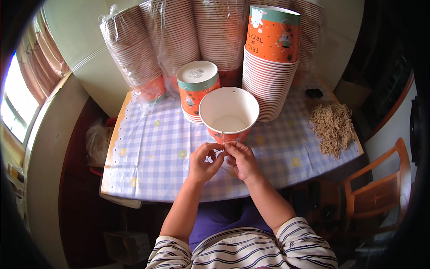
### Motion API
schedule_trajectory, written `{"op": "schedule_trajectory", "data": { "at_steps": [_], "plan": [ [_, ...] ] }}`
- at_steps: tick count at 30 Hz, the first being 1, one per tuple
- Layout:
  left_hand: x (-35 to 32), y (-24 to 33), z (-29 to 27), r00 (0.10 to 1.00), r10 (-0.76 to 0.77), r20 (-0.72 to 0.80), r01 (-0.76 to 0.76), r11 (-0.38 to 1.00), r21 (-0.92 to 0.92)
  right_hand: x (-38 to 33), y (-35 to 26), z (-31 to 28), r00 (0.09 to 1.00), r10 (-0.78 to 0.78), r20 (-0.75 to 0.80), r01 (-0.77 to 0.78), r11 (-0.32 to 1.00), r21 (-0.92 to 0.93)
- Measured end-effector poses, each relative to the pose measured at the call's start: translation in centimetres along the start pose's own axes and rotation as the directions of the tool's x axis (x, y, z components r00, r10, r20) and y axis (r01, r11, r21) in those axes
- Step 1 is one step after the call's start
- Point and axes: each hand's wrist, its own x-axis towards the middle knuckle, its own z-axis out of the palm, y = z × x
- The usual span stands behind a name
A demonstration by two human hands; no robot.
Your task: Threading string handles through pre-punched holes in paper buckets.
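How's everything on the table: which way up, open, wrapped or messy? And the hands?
Front bucket: upright, open
Short bucket stack: upside down
Tall bucket stack: upside down
Back stacks: in clear plastic
String pile: loose, tangled
Tablecloth: spread out
Left hand: fingers curled
Right hand: pinching a strand

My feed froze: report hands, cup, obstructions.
Left hand, right hand together at string, near side of cup. Cup's mouth faces up. Stacked cups behind, clear of hands.

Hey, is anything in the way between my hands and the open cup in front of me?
Nothing visible. Your left hand and right hand are at the near side of the cup, by the string running down from its rim. The stacked cups stand beyond it.
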Motion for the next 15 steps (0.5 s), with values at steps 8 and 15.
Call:
{"op": "schedule_trajectory", "data": {
  "at_steps": [8,15],
  "plan": [
    [-0.2,-0.4,0.0,0.993,-0.115,-0.015,0.114,0.992,-0.051,-0.2,-0.3,0.1,0.999,-0.032,0.006,0.033,0.996,-0.088],
    [-0.5,-0.6,-0.9,0.907,-0.398,0.138,0.414,0.779,-0.471,-0.6,-0.9,1.1,0.964,-0.267,-0.009,0.241,0.885,-0.398]
  ]
}}
